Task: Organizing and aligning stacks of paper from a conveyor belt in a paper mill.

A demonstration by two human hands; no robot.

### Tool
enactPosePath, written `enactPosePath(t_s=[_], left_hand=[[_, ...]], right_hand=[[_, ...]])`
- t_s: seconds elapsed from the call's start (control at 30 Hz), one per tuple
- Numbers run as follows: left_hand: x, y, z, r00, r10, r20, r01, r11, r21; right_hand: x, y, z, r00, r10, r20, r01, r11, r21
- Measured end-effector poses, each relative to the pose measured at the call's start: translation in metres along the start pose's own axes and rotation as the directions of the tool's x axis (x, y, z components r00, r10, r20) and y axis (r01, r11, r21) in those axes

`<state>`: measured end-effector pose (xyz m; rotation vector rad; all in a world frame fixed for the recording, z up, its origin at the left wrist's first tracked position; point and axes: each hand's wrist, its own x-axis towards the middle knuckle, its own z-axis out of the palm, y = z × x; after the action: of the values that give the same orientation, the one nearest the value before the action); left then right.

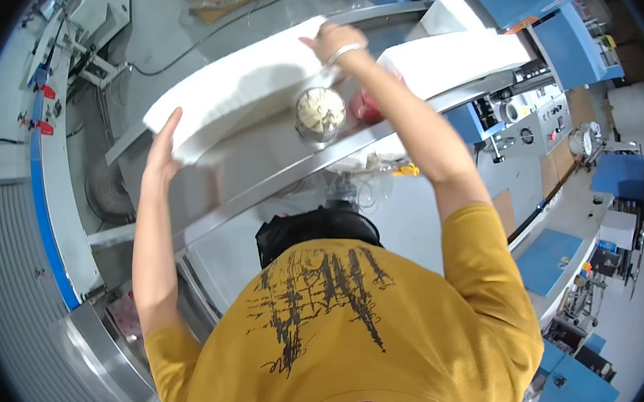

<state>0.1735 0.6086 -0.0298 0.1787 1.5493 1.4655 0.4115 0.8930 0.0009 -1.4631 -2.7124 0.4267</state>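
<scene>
L hand (161, 148) & R hand (339, 43) clamped on long white block (246, 74) — over metal bench (249, 155); grey flr (161, 27) beyond.

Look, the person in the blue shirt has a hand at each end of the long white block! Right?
Not quite: the shirt is mustard yellow, not blue, as the head view shows. The left hand and right hand are at the long white block's ends.

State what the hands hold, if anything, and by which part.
The left white block: left hand at its left end, right hand at its right end.
</scene>
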Motion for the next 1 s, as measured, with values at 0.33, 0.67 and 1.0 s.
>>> enactPosePath(t_s=[0.33,0.67,1.0], left_hand=[[-0.039,0.016,-0.082,0.992,-0.122,-0.035,0.126,0.964,0.233],[-0.034,0.035,-0.184,0.991,-0.132,-0.008,0.128,0.936,0.329],[-0.086,0.003,-0.135,0.988,-0.15,-0.031,0.153,0.955,0.253]], right_hand=[[0.005,-0.049,0.042,0.863,-0.329,0.384,0.087,0.844,0.529],[-0.085,-0.141,0.067,0.902,-0.131,0.412,-0.134,0.821,0.555],[-0.141,-0.086,0.032,0.914,-0.092,0.396,-0.133,0.852,0.505]])
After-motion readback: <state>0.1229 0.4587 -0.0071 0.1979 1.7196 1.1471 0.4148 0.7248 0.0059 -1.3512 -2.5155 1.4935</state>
